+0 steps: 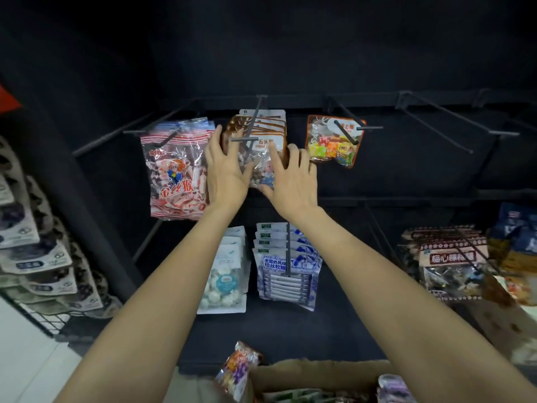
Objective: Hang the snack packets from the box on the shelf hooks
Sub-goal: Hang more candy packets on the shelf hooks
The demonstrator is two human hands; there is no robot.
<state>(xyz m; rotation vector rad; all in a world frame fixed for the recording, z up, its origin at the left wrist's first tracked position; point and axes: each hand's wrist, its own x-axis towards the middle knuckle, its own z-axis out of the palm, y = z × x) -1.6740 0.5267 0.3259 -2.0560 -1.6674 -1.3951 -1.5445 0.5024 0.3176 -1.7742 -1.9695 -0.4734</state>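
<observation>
- Left hand (225, 167) grip released, fingers straight, flat against left side of brown snack packets (263, 132).
- Right hand (290, 178) grip released, fingers spread on the front packet.
- Packets hang on middle top hook (251, 126).
- Box (313, 376) at bottom edge, more packets inside.

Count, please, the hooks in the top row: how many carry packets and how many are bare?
Hooks with packets: 3 (red-and-white packets, brown stone-candy packets, orange packet)
Bare hooks: 2 ()
Total: 5
</observation>
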